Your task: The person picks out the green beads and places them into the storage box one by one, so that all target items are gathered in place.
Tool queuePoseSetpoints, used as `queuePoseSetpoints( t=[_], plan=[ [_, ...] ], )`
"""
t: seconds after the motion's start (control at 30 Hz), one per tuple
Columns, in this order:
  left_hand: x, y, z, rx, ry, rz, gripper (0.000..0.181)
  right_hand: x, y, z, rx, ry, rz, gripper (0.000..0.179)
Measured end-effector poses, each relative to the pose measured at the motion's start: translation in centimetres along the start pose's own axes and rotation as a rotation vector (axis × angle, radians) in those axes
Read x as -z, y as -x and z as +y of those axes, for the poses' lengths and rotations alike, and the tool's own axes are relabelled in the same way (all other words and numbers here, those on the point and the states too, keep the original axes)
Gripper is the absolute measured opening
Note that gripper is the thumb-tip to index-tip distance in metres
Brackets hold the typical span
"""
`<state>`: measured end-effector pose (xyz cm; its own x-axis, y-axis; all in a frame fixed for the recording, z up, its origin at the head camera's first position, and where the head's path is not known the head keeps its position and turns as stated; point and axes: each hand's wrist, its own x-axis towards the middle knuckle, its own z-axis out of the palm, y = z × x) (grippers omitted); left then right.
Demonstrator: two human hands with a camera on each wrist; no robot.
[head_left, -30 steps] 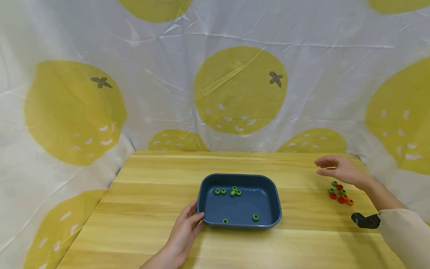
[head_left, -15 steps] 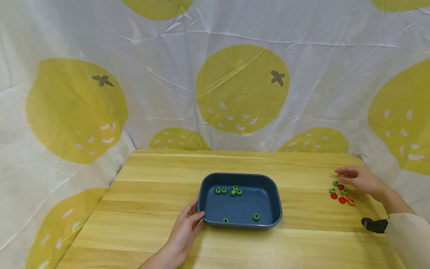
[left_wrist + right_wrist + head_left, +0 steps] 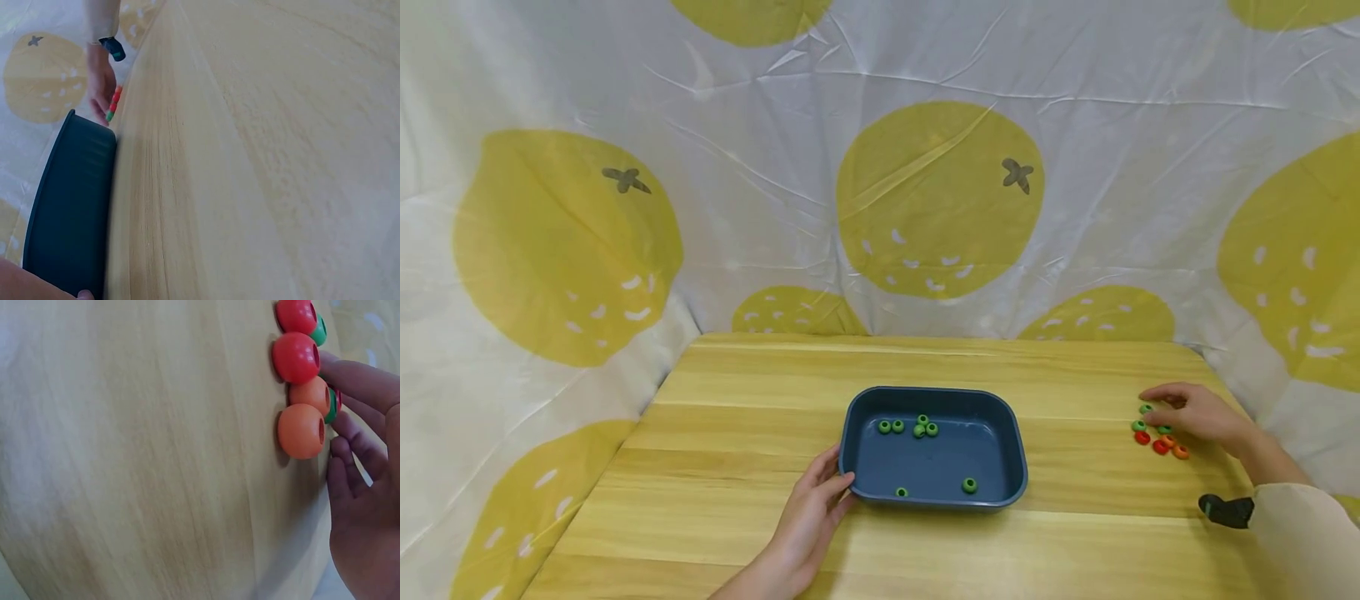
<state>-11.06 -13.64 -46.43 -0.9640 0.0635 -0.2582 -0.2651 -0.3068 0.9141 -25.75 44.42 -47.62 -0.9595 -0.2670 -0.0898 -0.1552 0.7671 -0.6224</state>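
Observation:
My left hand (image 3: 808, 518) holds the left front corner of a dark blue tray (image 3: 932, 503), thumb at the rim and the other fingers along its side. Inside the tray lie several green beads (image 3: 970, 485) with large holes. At the right my right hand (image 3: 1201, 414) reaches over a cluster of loose beads, its thumb and forefinger apart on either side of a green bead (image 3: 1146, 409). Red beads (image 3: 296, 357) and orange beads (image 3: 302, 431) lie close by its fingers in the right wrist view. Part of the cluster is hidden under the hand.
The wooden table (image 3: 737, 400) carries the tray near its middle. Behind and beside it hangs a white cloth (image 3: 760, 167) printed with big yellow fruit. A black device (image 3: 1225, 511) sits at the right wrist, by the sleeve cuff (image 3: 1300, 533).
My right hand has come down and to the right from above the table, onto the bead cluster. My left hand and the tray have stayed in place.

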Motion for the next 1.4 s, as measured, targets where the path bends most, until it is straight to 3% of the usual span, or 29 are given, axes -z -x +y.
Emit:
queuePoseSetpoints(
  t=[0.47, 1.13, 1.4],
  plan=[
    [0.0, 0.0, 0.1, 0.006, 0.002, 0.006, 0.061, -0.5, -0.5, 0.0, -0.010, 0.094, 0.047, 0.039],
    [0.1, -0.1, 0.0, 0.012, 0.008, -0.007, 0.062, 0.4, -0.6, -1.4, -0.004, 0.037, 0.057, 0.040],
    [0.1, -0.1, 0.0, 0.010, 0.003, 0.001, 0.062, 1.0, -1.3, -3.3, 0.029, 0.053, 0.048, 0.040]
  ],
)
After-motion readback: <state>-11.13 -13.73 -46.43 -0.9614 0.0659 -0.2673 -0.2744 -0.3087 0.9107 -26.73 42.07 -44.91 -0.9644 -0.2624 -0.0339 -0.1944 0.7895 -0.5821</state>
